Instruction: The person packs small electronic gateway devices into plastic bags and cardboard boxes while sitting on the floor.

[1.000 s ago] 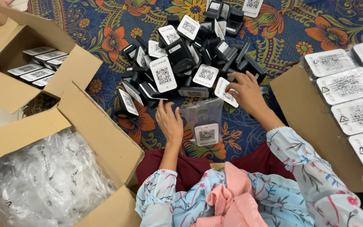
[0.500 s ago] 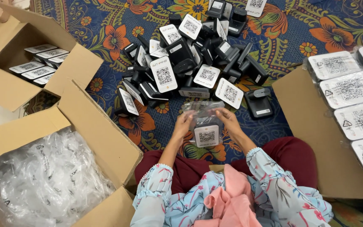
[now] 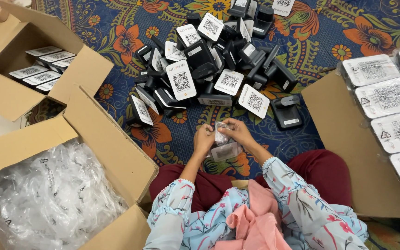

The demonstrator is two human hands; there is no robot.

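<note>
Both my hands meet just above my lap on a clear plastic bag that holds a small black device with a white coded card. My left hand pinches the bag's top left edge. My right hand grips the top right edge. The bag's mouth is bunched between the fingers. Just beyond my hands lies a heap of black devices with white cards on a floral carpet.
A cardboard box of crumpled clear bags sits at my left. Another open box with bagged units stands behind it. A box of wrapped white-faced units is on my right. One loose black device lies near my right hand.
My right hand came back from the heap to the bag, and both hands pulled the bagged device closer to my lap, gathering its open top.
</note>
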